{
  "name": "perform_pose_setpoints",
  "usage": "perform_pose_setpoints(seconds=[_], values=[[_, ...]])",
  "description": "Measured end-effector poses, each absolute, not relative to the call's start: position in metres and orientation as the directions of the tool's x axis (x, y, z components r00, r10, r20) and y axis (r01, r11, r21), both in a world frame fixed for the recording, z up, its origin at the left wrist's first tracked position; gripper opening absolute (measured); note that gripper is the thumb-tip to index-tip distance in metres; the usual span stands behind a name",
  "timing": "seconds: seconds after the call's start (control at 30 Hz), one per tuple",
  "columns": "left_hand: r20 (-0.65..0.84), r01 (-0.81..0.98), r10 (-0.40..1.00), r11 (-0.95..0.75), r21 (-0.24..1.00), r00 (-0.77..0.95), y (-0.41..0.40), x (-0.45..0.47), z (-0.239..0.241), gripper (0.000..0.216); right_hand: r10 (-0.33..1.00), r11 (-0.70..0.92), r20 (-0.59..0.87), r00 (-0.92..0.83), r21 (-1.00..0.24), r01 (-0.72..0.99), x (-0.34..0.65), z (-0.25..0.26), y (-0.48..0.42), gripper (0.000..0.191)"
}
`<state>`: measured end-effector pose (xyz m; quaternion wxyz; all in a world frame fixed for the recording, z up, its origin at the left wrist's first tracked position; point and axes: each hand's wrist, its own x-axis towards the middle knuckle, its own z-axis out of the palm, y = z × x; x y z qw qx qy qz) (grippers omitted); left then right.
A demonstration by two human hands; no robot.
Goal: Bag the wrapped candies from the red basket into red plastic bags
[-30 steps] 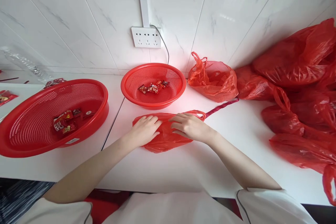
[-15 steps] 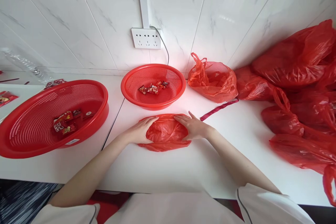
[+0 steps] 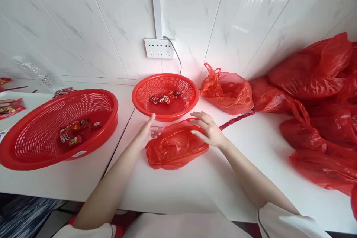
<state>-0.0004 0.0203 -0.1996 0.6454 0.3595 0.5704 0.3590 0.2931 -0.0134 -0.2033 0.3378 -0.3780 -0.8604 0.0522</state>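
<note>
A crumpled red plastic bag (image 3: 174, 145) lies on the white counter (image 3: 195, 182) in front of me. My left hand (image 3: 146, 134) is at the bag's left edge, palm turned inward with the fingers stretched out. My right hand (image 3: 208, 128) rests on the bag's upper right side, fingers spread. Neither hand grips the plastic. Just behind the bag stands a small red perforated basket (image 3: 165, 96) with a few wrapped candies (image 3: 164, 98) in it.
A larger red basket (image 3: 58, 126) holding some candy packets sits at the left. An open red bag (image 3: 227, 91) stands behind at the right, a red stick (image 3: 237, 119) beside it. A heap of red bags (image 3: 318, 108) fills the right side. A wall socket (image 3: 158, 48) hangs above.
The hands pushed the flat bag into a bunched lump, then loosened and opened at its sides. The camera view shifted slightly down and right.
</note>
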Motion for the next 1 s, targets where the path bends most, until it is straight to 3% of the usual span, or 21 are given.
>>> perform_pose_setpoints(seconds=[0.07, 0.13, 0.2, 0.3, 0.53, 0.8, 1.0], values=[[-0.509, -0.234, 0.844, 0.536, 0.811, 0.168, 0.025, 0.007, -0.192, 0.071, 0.643, 0.736, 0.606, -0.469, -0.318, 0.598, 0.284, -0.182, -0.007, 0.024], [-0.446, -0.372, 0.867, 0.499, 0.783, 0.224, 0.027, 0.015, -0.187, 0.053, 0.617, 0.752, 0.639, -0.460, -0.304, 0.585, 0.274, -0.158, -0.002, 0.021], [-0.372, -0.456, 0.897, 0.442, 0.773, 0.240, 0.027, 0.020, -0.187, 0.035, 0.610, 0.752, 0.662, -0.434, -0.312, 0.581, 0.264, -0.137, 0.000, 0.019], [-0.351, -0.518, 0.912, 0.410, 0.751, 0.213, 0.024, 0.020, -0.196, 0.026, 0.636, 0.733, 0.660, -0.401, -0.355, 0.580, 0.255, -0.118, -0.001, 0.020], [-0.392, -0.540, 0.890, 0.453, 0.709, 0.233, 0.019, 0.014, -0.217, 0.022, 0.766, 0.623, 0.488, -0.418, -0.405, 0.669, 0.256, -0.137, 0.011, 0.020], [-0.472, -0.479, 0.813, 0.582, 0.658, 0.340, 0.012, 0.020, -0.216, 0.031, 0.931, 0.365, 0.142, -0.337, -0.359, 0.859, 0.261, -0.170, 0.031, 0.017], [-0.368, -0.462, 0.861, 0.501, 0.732, 0.351, 0.011, 0.019, -0.225, 0.033, 0.906, 0.417, 0.134, -0.402, -0.451, 0.789, 0.243, -0.182, 0.030, 0.024]])
